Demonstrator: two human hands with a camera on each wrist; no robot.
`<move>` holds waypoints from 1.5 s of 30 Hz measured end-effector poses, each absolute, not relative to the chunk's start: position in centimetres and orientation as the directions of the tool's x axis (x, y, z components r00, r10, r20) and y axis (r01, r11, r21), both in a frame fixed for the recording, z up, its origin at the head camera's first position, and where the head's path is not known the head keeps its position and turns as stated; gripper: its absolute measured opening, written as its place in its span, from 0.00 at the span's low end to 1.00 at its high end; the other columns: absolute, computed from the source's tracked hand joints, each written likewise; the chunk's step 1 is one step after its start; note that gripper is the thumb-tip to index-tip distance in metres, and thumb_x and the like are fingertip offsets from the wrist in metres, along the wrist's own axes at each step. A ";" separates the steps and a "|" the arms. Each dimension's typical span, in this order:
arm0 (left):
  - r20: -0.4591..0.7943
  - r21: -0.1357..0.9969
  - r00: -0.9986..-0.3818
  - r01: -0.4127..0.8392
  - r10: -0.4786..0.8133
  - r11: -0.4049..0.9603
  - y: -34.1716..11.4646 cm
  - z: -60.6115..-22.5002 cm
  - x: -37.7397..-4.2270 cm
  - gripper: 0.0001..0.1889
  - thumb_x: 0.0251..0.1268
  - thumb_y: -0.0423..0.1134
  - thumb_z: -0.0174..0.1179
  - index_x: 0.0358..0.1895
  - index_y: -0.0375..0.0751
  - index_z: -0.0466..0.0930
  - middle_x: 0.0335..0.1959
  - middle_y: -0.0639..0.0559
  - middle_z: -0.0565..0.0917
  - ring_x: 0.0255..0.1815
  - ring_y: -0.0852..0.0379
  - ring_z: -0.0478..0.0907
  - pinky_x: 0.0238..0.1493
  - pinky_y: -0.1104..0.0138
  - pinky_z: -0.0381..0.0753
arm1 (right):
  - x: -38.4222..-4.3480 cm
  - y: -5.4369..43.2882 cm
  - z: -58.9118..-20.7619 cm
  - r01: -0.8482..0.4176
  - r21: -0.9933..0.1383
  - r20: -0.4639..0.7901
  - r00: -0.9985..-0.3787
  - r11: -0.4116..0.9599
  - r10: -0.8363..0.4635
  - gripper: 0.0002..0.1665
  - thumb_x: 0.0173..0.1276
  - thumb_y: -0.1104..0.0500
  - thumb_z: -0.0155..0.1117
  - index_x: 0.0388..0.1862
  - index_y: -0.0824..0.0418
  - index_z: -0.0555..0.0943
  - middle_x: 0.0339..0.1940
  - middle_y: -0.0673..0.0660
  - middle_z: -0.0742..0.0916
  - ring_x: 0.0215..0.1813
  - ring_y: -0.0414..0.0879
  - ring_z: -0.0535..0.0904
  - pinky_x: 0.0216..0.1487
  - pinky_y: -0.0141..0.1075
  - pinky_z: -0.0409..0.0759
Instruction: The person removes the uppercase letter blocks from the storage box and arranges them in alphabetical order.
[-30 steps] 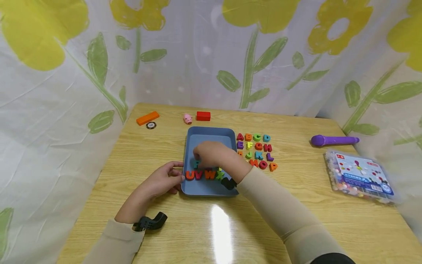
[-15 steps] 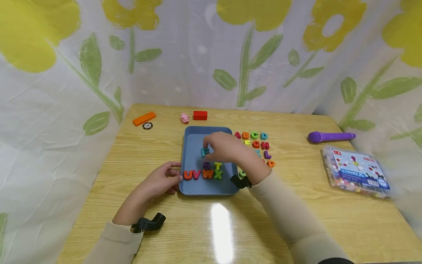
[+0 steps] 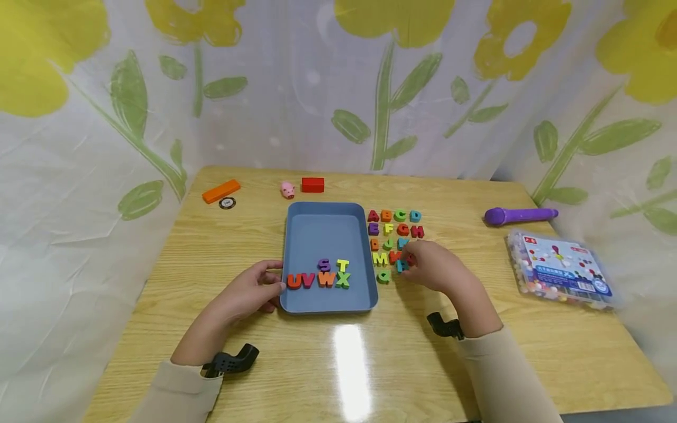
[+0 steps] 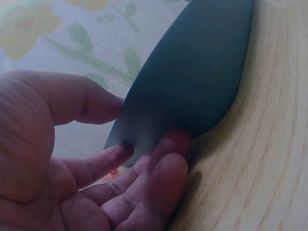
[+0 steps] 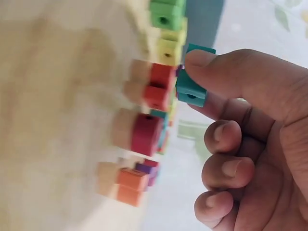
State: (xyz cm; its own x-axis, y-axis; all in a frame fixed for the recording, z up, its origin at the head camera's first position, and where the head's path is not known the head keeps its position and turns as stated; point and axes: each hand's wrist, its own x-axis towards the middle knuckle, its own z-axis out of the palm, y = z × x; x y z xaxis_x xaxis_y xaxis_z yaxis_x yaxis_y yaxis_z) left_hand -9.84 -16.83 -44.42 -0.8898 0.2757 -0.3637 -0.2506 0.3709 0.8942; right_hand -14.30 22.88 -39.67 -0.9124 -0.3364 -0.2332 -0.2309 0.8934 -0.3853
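Observation:
A teal letter R block (image 3: 402, 266) is pinched between the thumb and index finger of my right hand (image 3: 439, 267), just above the rows of letters right of the tray. The right wrist view shows the teal block (image 5: 191, 89) close up, the other fingers curled below it. My left hand (image 3: 254, 288) holds the left rim of the blue tray (image 3: 328, 302); in the left wrist view its fingers (image 4: 166, 178) lie against the tray's outer wall (image 4: 192, 72). Inside the tray are the letters S (image 3: 324, 265), T (image 3: 342, 265), U (image 3: 294, 281), V (image 3: 308, 280), W (image 3: 326, 279) and X (image 3: 343, 280).
Rows of coloured letters from A (image 3: 373, 216) down to a green Q (image 3: 384, 276) stand beside the tray. Behind lie an orange block (image 3: 221, 191), a round chip (image 3: 227, 203), a pink pig (image 3: 288, 190) and a red block (image 3: 312, 185). Rightward are a purple stick (image 3: 520, 215) and a plastic box (image 3: 560, 270).
My right hand has lifted the teal R out of the tray and carried it right, over to the letter rows. The left hand has stayed at the tray's left rim.

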 end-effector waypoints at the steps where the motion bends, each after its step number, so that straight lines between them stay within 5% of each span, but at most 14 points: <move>1: -0.366 0.894 -0.889 -0.253 0.275 0.369 -16.9 -44.4 -9.8 0.32 0.81 0.35 0.60 0.82 0.34 0.63 0.61 0.31 0.82 0.40 0.50 0.85 0.40 0.60 0.88 | -14.2 23.0 -40.1 -0.224 -0.382 -0.240 -0.913 0.897 -0.330 0.12 0.69 0.59 0.80 0.48 0.60 0.87 0.36 0.54 0.85 0.38 0.49 0.77 0.43 0.45 0.78; 12: -0.357 0.900 -0.893 -0.250 0.274 0.356 -17.5 -44.4 -9.6 0.33 0.81 0.35 0.60 0.83 0.34 0.62 0.60 0.32 0.81 0.40 0.50 0.84 0.40 0.60 0.88 | -14.3 22.2 -41.5 -0.238 -0.359 -0.251 -0.907 0.903 -0.339 0.18 0.67 0.57 0.83 0.52 0.61 0.89 0.43 0.53 0.89 0.42 0.48 0.80 0.50 0.47 0.85; 22: -0.359 0.891 -0.892 -0.241 0.275 0.384 -17.5 -44.1 -9.7 0.33 0.81 0.37 0.61 0.83 0.34 0.62 0.62 0.31 0.82 0.42 0.50 0.87 0.40 0.59 0.89 | -15.5 17.6 -37.2 -0.401 -0.451 -0.118 -0.859 0.797 -0.499 0.17 0.71 0.58 0.80 0.55 0.62 0.88 0.31 0.53 0.81 0.34 0.47 0.74 0.37 0.40 0.75; 30: -0.361 0.896 -0.890 -0.247 0.280 0.369 -17.2 -44.3 -9.8 0.33 0.81 0.37 0.61 0.83 0.35 0.63 0.61 0.32 0.83 0.42 0.51 0.87 0.41 0.59 0.90 | -18.4 9.8 -36.7 -0.546 -0.316 -0.289 -0.723 0.776 -0.627 0.18 0.76 0.55 0.75 0.62 0.56 0.88 0.55 0.55 0.90 0.49 0.49 0.81 0.54 0.45 0.84; 35: -0.366 0.899 -0.887 -0.258 0.281 0.354 -17.0 -44.5 -9.8 0.32 0.81 0.37 0.61 0.82 0.35 0.64 0.60 0.33 0.82 0.41 0.51 0.87 0.40 0.60 0.89 | -19.2 7.5 -37.7 -0.568 -0.259 -0.409 -0.669 0.781 -0.621 0.16 0.75 0.54 0.77 0.59 0.52 0.89 0.54 0.51 0.90 0.51 0.48 0.81 0.57 0.43 0.84; 45: -0.361 0.902 -0.886 -0.253 0.291 0.350 -17.2 -44.6 -9.9 0.31 0.81 0.36 0.60 0.82 0.35 0.64 0.59 0.33 0.83 0.41 0.51 0.87 0.40 0.60 0.89 | -19.7 6.5 -38.5 -0.547 -0.219 -0.427 -0.691 0.808 -0.583 0.11 0.77 0.53 0.75 0.54 0.52 0.89 0.49 0.50 0.89 0.51 0.48 0.82 0.56 0.43 0.85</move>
State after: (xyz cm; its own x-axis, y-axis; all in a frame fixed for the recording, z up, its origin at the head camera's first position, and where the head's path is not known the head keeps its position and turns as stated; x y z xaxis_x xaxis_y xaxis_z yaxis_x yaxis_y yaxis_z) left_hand -9.93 -17.18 -44.59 -0.8862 0.2908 -0.3608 -0.2526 0.3496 0.9022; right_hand -19.75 6.55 -38.48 -0.6912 -0.5832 -0.4268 -0.5466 0.8082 -0.2192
